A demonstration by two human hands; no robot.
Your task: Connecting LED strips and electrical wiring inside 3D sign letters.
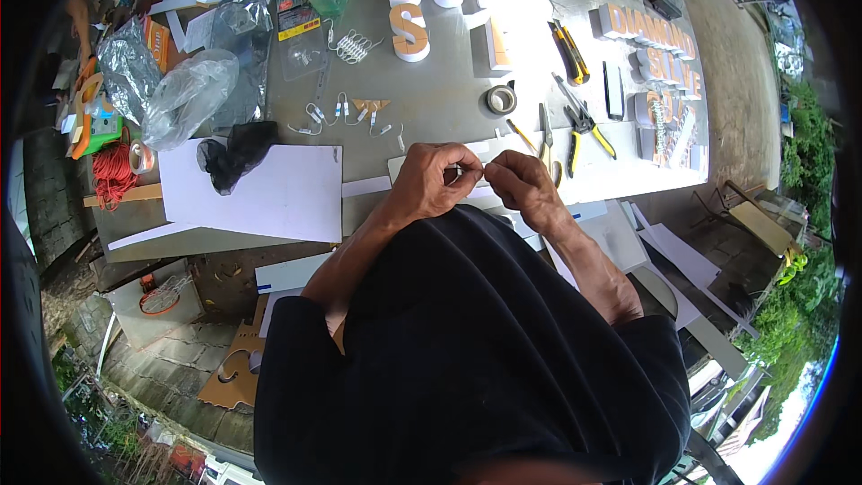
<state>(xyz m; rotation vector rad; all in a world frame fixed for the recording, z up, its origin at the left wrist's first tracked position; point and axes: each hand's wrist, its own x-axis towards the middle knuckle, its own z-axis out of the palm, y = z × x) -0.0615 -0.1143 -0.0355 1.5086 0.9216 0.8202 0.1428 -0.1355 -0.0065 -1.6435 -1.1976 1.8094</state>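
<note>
The left grip (437, 181) and the right grip (525, 187) meet fingertip to fingertip above the near edge of the grey worktop (377, 139), just in front of the person's black shirt (503, 332). Both are curled, thumb drawn toward forefinger in a pinch; whatever may sit between the tips is too small to make out, so I cannot tell if either is grasping something.

Nearest the left grip, a narrow white strip (365, 186) runs out from beside its wrist toward a large white sheet (296, 202). A crumpled black bag (238, 157) lies on that sheet, well left of the grip. Ahead and to the left of the left grip are small white modules on wires (314, 117), with a bundle of similar white modules (356, 47) farther out.

Just beyond the right grip lie a pair of scissors (545, 136) and, farther right, yellow-and-black cutting pliers (584, 124). A roll of dark tape (500, 100) rests straight ahead of it, and a yellow-and-black utility knife (569, 51) lies farther out. Well ahead of both grips stand white-sided box letters (409, 33) with orange-brown faces.
</note>
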